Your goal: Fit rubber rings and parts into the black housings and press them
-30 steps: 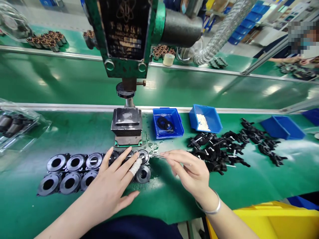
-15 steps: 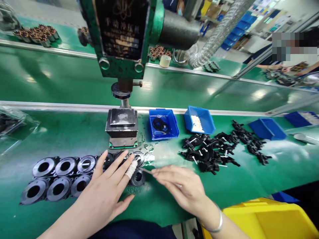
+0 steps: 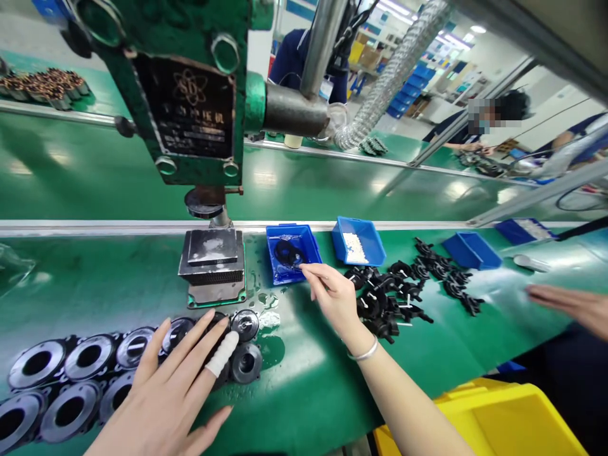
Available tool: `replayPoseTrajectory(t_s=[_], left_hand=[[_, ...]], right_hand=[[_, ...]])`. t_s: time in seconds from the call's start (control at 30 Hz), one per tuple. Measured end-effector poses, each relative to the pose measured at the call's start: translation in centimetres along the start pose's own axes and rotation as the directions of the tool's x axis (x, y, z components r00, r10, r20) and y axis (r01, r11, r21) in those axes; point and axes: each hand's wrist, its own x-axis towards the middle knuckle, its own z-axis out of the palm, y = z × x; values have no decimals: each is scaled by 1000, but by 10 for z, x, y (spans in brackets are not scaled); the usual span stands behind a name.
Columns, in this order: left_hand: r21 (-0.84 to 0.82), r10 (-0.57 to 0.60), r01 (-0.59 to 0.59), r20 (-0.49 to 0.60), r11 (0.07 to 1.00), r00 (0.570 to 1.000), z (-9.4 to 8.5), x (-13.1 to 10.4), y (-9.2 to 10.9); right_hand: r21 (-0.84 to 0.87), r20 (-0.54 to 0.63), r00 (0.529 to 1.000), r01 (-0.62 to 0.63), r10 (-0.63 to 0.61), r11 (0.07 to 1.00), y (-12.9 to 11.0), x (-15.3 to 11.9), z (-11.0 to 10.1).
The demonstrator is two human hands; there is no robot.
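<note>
My left hand (image 3: 173, 377) lies with fingers spread over two rows of round black parts with metallic ring faces (image 3: 73, 362). White tape wraps one of its fingers. Just beyond that finger are a round part with a raised centre (image 3: 246, 325) and another black part (image 3: 247, 372), at the rows' right end. My right hand (image 3: 331, 294) pinches a thin stick-like tool, mostly hidden by the fingers. Its fingertips are at the near right edge of a blue bin (image 3: 311, 244). Thin black rings (image 3: 286, 252) lie inside that bin, in what looks like liquid.
A green press (image 3: 190, 120) stands over a dark metal block (image 3: 211, 250). Right of it are a blue bin of white pieces (image 3: 375, 250) and a pile of black parts (image 3: 380, 297). Another person's hand (image 3: 570, 304) reaches in at right. A yellow crate (image 3: 498, 421) sits below.
My right hand has moved from the right end of the rows forward to the blue bin of rings. My left hand stays on the parts. Another person's hand has appeared at right.
</note>
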Motion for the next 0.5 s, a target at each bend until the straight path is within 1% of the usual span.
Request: replayPoseTrajectory(t_s=[0.07,0.13,0.2,0.27,0.33,0.4,0.47,0.5], left_hand=[[-10,-16,16,-3,1000,1000,1,-3,-2],[-10,-25,25,-10,1000,1000,2,-6,-3],[-14,-28,28,-18,1000,999,1,-8,-3],[-32,-46,45,-24,998,999,-2,-9,-3],[-42,-59,58,-35,997,998,-8,-11,-6],[-12,-54,54,-43,999,998,-19,-18,-14],[55,-49,51,-42,997,998,-32,-29,-27],[85,-67,72,-50,994,996,-39,-37,-36]], right_hand=[[-11,-4,1000,4,-4,1000,2,0,2],[-8,-13,999,-31,31,999,1,1,2],[16,-26,991,-133,134,991,0,4,1],[44,-55,967,-246,248,968,-1,8,1],[62,-86,948,-302,307,951,-2,12,1],[90,-105,941,-313,322,945,-7,15,-1],[126,-124,937,-311,326,942,-20,14,-5],[129,-147,937,-299,317,945,-30,12,-7]])
